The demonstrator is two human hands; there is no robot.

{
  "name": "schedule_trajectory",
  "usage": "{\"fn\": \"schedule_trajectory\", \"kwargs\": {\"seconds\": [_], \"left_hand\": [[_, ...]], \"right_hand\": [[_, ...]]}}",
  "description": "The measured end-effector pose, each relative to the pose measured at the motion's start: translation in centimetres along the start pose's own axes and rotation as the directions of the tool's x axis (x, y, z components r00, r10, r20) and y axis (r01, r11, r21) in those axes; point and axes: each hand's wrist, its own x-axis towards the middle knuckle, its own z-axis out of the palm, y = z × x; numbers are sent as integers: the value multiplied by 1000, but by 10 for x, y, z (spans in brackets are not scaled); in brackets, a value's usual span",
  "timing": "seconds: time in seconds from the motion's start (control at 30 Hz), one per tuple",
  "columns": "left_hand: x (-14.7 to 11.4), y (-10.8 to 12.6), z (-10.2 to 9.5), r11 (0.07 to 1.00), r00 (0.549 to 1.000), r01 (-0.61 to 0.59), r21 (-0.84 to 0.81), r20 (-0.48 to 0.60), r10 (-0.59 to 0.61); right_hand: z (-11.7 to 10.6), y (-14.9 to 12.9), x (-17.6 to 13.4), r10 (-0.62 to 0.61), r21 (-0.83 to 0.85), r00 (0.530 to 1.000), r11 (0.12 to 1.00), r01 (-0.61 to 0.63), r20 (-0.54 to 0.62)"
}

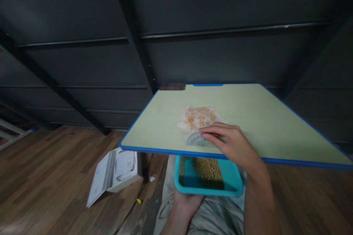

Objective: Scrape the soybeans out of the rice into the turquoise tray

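My right hand (224, 138) pinches a clear semicircular protractor (196, 139), which rests near the front edge of the pale-green tabletop (248, 117). Just beyond the protractor lies a spread pile of yellow soybeans (202, 112) mixed with white grains (183, 123) like rice. Below the table's front edge, a turquoise plastic tray (231, 176) is held over my lap, with many soybeans (211, 170) in its left and middle part. My left hand (187, 200) grips the tray from underneath, its fingers hidden by it.
A blue rim edges the table. At the back left edge sits a dark blurred strip (173, 87). An open white box (124, 169) stands on the wooden floor at left, beside a black cable (142, 187) with a yellow tag. A dark panelled wall (215, 55) rises behind.
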Motion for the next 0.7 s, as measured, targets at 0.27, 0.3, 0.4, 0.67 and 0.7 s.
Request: {"fn": "schedule_trajectory", "kwargs": {"seconds": [0.27,0.3,0.4,0.67,0.7], "left_hand": [[2,-1,-11,999,1000,19,-45,-1,-19],[2,-1,-10,998,1000,24,-54,3,-24],[1,-1,-3,998,1000,29,-62,11,-28],[1,1,-6,997,999,44,-71,31,-42],[1,1,-7,996,999,46,-72,32,-44]], "right_hand": [[-10,2,-7,16,32,995,999,-13,-95],[-13,2,-8,21,33,995,999,-18,-99],[-19,3,-13,48,29,995,999,-46,-87],[-27,1,-17,73,22,997,997,-73,-23],[-28,1,-18,82,21,996,996,-81,-19]]}}
